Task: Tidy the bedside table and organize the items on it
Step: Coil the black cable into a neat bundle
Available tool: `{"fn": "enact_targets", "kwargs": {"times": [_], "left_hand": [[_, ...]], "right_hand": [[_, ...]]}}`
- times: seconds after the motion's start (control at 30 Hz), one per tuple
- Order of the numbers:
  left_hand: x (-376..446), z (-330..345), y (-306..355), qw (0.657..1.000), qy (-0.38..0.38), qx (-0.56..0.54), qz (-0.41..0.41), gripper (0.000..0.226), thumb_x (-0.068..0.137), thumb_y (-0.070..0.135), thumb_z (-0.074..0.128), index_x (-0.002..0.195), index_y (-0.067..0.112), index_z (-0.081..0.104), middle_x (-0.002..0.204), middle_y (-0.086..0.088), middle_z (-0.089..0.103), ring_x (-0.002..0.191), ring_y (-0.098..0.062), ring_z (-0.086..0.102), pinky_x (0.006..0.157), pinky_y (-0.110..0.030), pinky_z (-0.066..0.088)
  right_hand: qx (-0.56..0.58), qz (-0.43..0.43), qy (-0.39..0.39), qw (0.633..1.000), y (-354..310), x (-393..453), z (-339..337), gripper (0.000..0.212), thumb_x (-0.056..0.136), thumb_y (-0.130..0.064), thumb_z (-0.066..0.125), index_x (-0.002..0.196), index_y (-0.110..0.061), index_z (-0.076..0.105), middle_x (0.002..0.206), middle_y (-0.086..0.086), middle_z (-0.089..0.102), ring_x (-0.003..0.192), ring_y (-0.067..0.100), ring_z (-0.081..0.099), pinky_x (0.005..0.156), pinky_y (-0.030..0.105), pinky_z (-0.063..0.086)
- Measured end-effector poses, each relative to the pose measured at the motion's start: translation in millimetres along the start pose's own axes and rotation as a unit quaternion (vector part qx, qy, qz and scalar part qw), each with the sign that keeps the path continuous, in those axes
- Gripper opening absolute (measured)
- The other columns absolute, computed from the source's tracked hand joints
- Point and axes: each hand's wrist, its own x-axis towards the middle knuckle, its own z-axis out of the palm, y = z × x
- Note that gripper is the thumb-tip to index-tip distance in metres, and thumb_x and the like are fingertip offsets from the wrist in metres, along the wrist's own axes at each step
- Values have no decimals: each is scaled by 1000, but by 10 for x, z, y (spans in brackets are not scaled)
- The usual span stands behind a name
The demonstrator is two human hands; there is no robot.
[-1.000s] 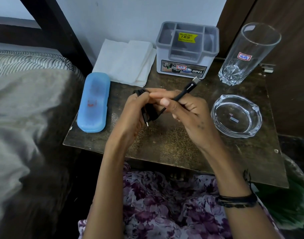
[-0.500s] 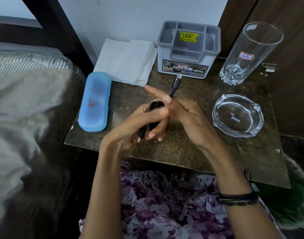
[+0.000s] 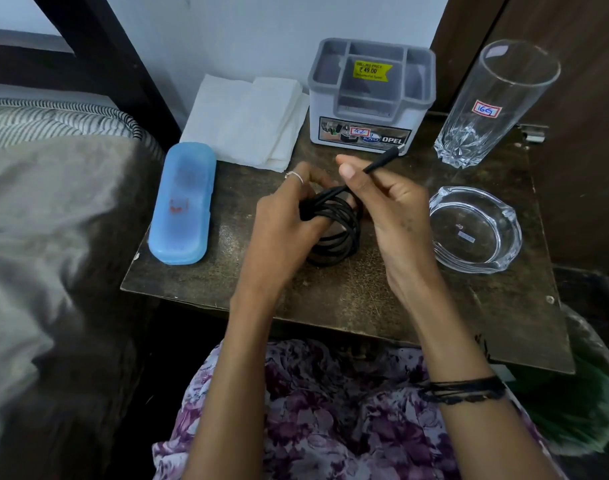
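Note:
A black charging cable is wound in several loops above the middle of the dark bedside table. My left hand grips the coil at its upper left side. My right hand pinches the cable's free end between thumb and fingers, and the plug tip points up right toward the grey organizer. The organizer's compartments look empty.
A blue plastic case lies at the table's left edge beside the bed. Folded white tissues sit at the back. A tall drinking glass stands at the back right, and a glass ashtray sits in front of it.
The cable's coil has opened out into visible loops under my left hand. My right hand has swung the free end from pointing at the organizer's front over to the right.

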Motion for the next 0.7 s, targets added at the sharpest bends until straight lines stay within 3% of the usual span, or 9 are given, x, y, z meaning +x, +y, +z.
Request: {"fn": "enact_targets", "kwargs": {"times": [0.03, 0.1, 0.13, 0.2, 0.27, 0.33, 0.5, 0.7], "left_hand": [[-3, 20, 22, 1000, 12, 2, 12, 23, 77, 27, 69, 92, 31, 52, 70, 11, 68, 61, 3, 59, 55, -13, 44], [-4, 49, 52, 999, 11, 9, 39, 30, 82, 26, 69, 105, 30, 50, 65, 23, 63, 56, 6, 55, 51, -5, 35], [-10, 60, 58, 999, 7, 14, 52, 33, 83, 22, 68, 111, 27, 51, 64, 29, 60, 57, 11, 54, 53, -1, 33], [-21, 75, 56, 997, -1, 34, 76, 37, 85, 14, 65, 119, 22, 54, 76, 36, 60, 73, 17, 57, 65, 1, 36], [-25, 85, 65, 993, 4, 59, 98, 39, 84, 6, 63, 121, 16, 58, 103, 26, 62, 96, 10, 59, 81, -2, 40], [-30, 91, 83, 990, 21, 77, 112, 40, 82, 0, 60, 121, 12, 59, 113, 7, 66, 104, 0, 58, 89, -6, 41], [-51, 125, 132, 987, 65, 87, 122, 45, 77, -5, 54, 119, 10, 61, 112, -4, 68, 103, -5, 59, 89, -11, 44], [-47, 130, 140, 988, 85, 80, 103, 45, 73, -9, 52, 110, 14, 64, 98, 6, 67, 91, -1, 62, 79, -11, 47]], "right_hand": [[30, 17, 10, 999, -9, 1, 1, 19, 88, -20, 62, 104, -11, 70, 68, -2, 68, 64, 6, 63, 62, 11, 46], [67, 56, 25, 996, -1, 3, -8, 28, 89, -24, 61, 99, 1, 68, 52, -10, 52, 52, 5, 49, 55, 15, 42], [75, 77, 27, 994, 7, 4, -16, 35, 90, -27, 59, 97, 7, 66, 51, -8, 52, 52, 7, 48, 53, 19, 41], [79, 116, 18, 990, 7, 2, -24, 33, 92, -32, 55, 92, -1, 68, 63, 5, 57, 61, 19, 51, 55, 26, 37], [77, 142, 4, 987, 1, -3, -30, 30, 93, -35, 52, 83, -13, 71, 71, 11, 60, 66, 24, 52, 57, 27, 36], [79, 156, -4, 985, 3, -2, -33, 36, 93, -37, 52, 69, -18, 71, 61, 0, 63, 58, 15, 55, 57, 26, 38], [102, 189, -32, 976, 0, 5, -50, 42, 91, -40, 55, 57, -21, 71, 53, -6, 64, 47, 5, 56, 48, 20, 39], [123, 213, -38, 968, 22, -7, -41, 37, 90, -38, 56, 63, -17, 70, 58, -3, 67, 51, 7, 61, 57, 25, 44]]}}
